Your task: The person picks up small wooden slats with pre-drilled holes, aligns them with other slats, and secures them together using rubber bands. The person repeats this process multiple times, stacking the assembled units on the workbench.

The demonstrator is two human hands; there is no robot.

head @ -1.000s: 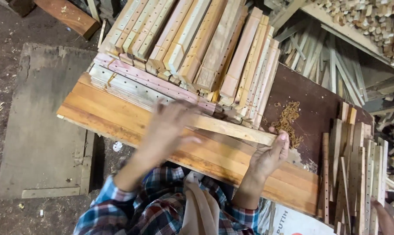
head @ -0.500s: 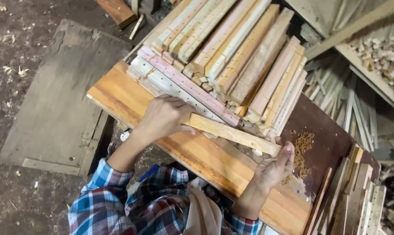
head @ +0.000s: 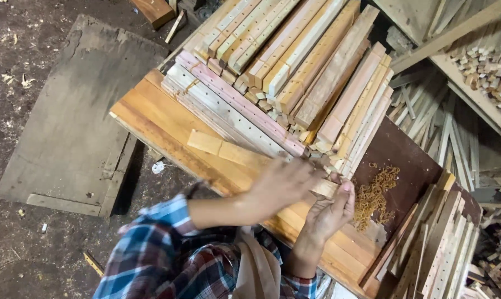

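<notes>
Here, two hands are working one wooden strip at a bench

Here the person is leaning over a wooden bench (head: 150,119) and handling a pale wooden strip (head: 228,150) that is lying across its top, running from about ten o'clock down to four o'clock. The right hand (head: 330,213) is curling its fingers up around the strip's near end and gripping it. The left hand (head: 283,185) is blurring across the strip just beside the right one, and I cannot tell whether it is closing on the wood or only resting flat on it. At twelve o'clock from the hands, a stack of drilled slats (head: 283,61) is leaning over the bench. At three o'clock, a little heap of shavings (head: 375,194) is sitting on a dark board (head: 400,152). At four o'clock, more slats (head: 438,249) are standing bundled
</notes>
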